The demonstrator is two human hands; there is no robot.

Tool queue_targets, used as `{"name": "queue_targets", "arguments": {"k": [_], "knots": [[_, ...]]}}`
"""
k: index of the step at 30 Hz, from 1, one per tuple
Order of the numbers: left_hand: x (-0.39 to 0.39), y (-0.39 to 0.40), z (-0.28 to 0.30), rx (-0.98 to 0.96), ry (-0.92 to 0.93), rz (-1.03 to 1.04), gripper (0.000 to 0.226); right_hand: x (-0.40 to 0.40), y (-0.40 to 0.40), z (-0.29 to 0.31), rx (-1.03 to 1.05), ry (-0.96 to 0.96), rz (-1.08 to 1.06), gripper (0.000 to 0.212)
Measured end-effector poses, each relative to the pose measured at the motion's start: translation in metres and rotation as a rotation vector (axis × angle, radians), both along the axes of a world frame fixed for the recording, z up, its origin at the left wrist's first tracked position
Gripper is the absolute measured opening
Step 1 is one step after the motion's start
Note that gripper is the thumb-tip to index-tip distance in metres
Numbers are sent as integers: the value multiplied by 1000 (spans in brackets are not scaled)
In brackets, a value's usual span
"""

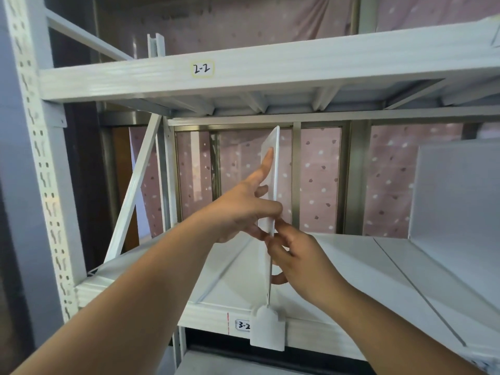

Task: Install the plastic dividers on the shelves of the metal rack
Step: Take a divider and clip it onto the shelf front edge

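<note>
Thin white plastic divider (pixel 271 185), seen almost edge-on, standing upright on the shelf (pixel 338 266) marked 3-2, its hook-shaped front tab (pixel 267 332) hanging over the shelf's front lip and partly covering the label (pixel 243 325). Probably light and somewhat flexible — a sheet this thin likely bows if pushed at mid-height, so best held low along the front edge and steadied near the top. Left hand (pixel 243 212) pinching the front edge between thumb and curled fingers, index finger stretched up flat against the left face. Right hand (pixel 295 255) closed loosely on the same edge just below, fingertips pinching from the right side. Seating of the rear end hidden — cannot tell. 1 more divider (pixel 454 190) already upright to the right, well apart. Above, the shelf beam (pixel 270 69) labelled 2-2; behind, a pink dotted curtain (pixel 392 180); at left, the rack's perforated upright (pixel 40 158).
</note>
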State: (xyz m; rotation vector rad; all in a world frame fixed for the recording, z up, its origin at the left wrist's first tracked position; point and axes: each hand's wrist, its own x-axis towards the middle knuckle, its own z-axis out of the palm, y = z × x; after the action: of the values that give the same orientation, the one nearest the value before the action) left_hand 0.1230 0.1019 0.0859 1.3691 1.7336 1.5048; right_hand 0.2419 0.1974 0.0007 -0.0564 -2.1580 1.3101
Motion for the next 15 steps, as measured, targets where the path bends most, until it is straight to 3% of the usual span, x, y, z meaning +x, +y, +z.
{"name": "queue_targets", "arguments": {"k": [7,15], "knots": [[1,1,-2,-21,-3,13,114,2,-11,3,140,-21,-102,15],[3,-3,-8,-68,60,13,107,-3,-17,-6,240,-35,-212,10]]}}
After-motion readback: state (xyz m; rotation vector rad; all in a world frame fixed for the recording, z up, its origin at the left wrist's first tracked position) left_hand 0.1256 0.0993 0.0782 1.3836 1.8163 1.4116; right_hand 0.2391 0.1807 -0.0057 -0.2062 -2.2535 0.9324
